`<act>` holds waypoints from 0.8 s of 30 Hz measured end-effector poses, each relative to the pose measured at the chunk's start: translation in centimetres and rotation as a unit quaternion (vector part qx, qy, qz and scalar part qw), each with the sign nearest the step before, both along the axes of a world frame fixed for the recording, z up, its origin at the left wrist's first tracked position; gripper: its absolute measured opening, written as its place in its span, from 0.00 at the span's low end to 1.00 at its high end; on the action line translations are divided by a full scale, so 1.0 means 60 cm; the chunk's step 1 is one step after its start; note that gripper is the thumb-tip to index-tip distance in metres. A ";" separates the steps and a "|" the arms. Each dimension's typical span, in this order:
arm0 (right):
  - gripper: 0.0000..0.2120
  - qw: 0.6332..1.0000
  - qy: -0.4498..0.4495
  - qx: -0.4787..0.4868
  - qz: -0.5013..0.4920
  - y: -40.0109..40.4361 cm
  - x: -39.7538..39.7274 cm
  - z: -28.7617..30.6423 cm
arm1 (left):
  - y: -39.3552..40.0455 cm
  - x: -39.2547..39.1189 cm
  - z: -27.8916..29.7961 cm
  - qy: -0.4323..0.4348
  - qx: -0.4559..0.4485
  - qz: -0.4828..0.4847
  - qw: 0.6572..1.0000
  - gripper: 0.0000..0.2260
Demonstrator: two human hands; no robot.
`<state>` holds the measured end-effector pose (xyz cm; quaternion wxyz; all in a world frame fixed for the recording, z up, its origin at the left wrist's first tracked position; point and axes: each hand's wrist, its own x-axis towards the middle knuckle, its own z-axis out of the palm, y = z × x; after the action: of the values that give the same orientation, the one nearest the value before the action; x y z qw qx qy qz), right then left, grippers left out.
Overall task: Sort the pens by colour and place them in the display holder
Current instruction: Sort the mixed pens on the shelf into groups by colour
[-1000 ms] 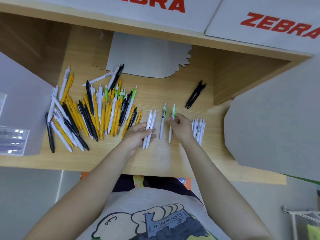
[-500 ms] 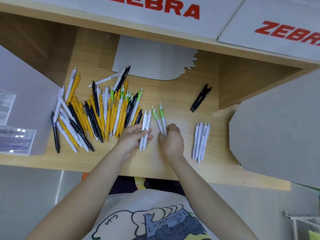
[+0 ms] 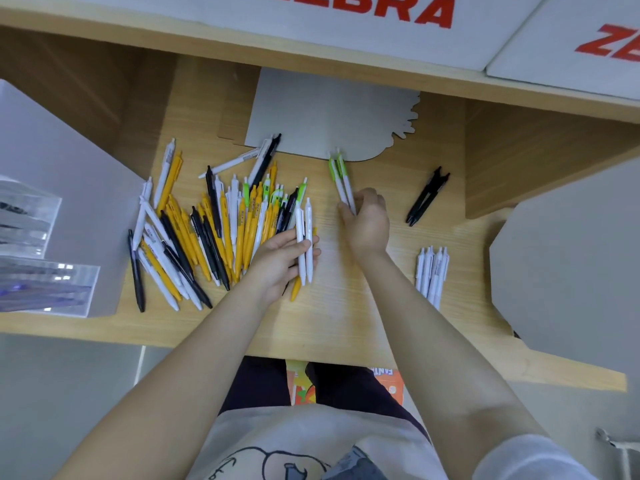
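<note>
Head view. I see the left hand (image 3: 282, 258) gripping two white pens (image 3: 304, 242) held side by side, their tips toward the near edge of the bench (image 3: 346, 323), at the right fringe of the mixed pile (image 3: 207, 226). That pile of yellow, black, white and green-clipped pens covers the left half of the bench. I see the right hand (image 3: 369, 220) at mid-bench, fingers curled round two green-clipped white pens (image 3: 341, 181) whose clip ends point toward the far edge, touching the grey card sheet (image 3: 329, 112). Four white pens (image 3: 432, 273) lie in a neat row near the right edge, close to the near edge. Two black pens (image 3: 427, 197) lie together beyond them, toward the far right corner. A clear plastic display holder (image 3: 38, 258) stands at the left edge.
</note>
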<state>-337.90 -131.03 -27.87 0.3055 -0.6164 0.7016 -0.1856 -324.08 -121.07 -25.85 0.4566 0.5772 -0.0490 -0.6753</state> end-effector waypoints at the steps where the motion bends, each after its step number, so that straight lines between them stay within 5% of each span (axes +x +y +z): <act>1: 0.09 1.000 -0.016 -0.012 -0.010 0.007 -0.005 0.004 | -0.001 -0.001 0.002 0.002 -0.001 -0.002 1.000 0.12; 8: 0.03 0.952 -0.274 0.136 0.001 0.121 -0.073 0.069 | -0.022 -0.051 0.024 0.012 -0.011 -0.050 0.999 0.07; 12: 0.06 0.951 -0.270 0.136 -0.056 0.171 -0.131 0.079 | -0.024 -0.122 0.045 -0.001 0.000 -0.132 0.991 0.11; 17: 0.07 0.960 -0.198 0.108 -0.168 0.209 -0.245 0.084 | -0.016 -0.214 0.040 -0.139 -0.018 -0.221 0.965 0.12; 24: 0.09 0.983 -0.057 0.104 -0.143 0.222 -0.340 0.038 | -0.019 -0.296 -0.009 -0.311 0.001 -0.279 0.909 0.12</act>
<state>-358.31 -117.69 -25.57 0.3780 -0.4631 0.7793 -0.1880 -341.85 -122.21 -26.42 0.2104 0.7210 -0.3469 -0.5617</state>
